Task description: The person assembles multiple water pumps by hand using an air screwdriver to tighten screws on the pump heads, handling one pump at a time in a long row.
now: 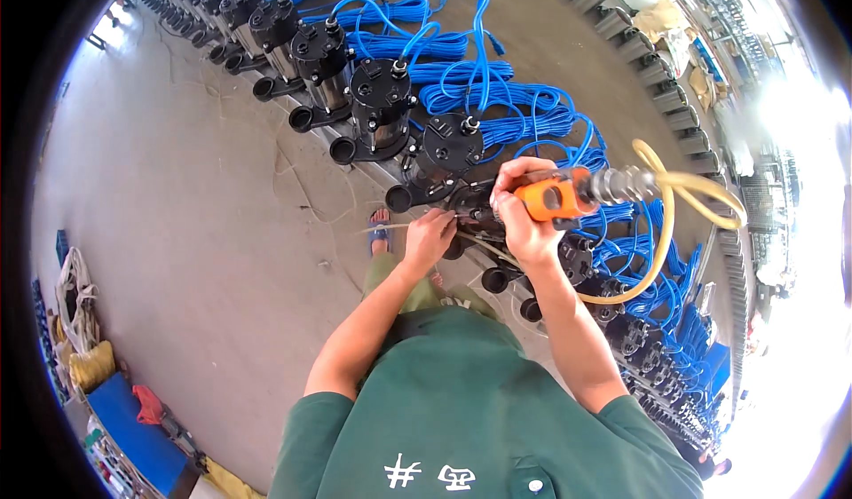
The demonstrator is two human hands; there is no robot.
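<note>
A: So how's the grip looking?

B: Right hand [531, 236] is wrapped round an orange air tool [570, 201], fingers curled snug on it. Left hand [429, 240] has its fingertips bunched up against the black pump [469, 201] right below. Can't tell exactly what they're pinching, too tiny and half hidden.

A: Fingers that near the tool? Yikes.

B: Yeah, my main worry. Working end's out of sight behind the hand, so if it slipped or kicked, those left fingertips are just beside it and could cop it.

A: And that pale thin cord [488, 248]?

B: Runs out close by the left hand. If the tool spins, I reckon it could snag or wind in.

A: Hose?

B: Yellow hose [664, 250] loops off the back, near the blue cable coils [532, 115]. Hook one and it might yank the tool off line. Next pump [451, 144] stands just beside too, so a sideways kick could ding its top.
</note>
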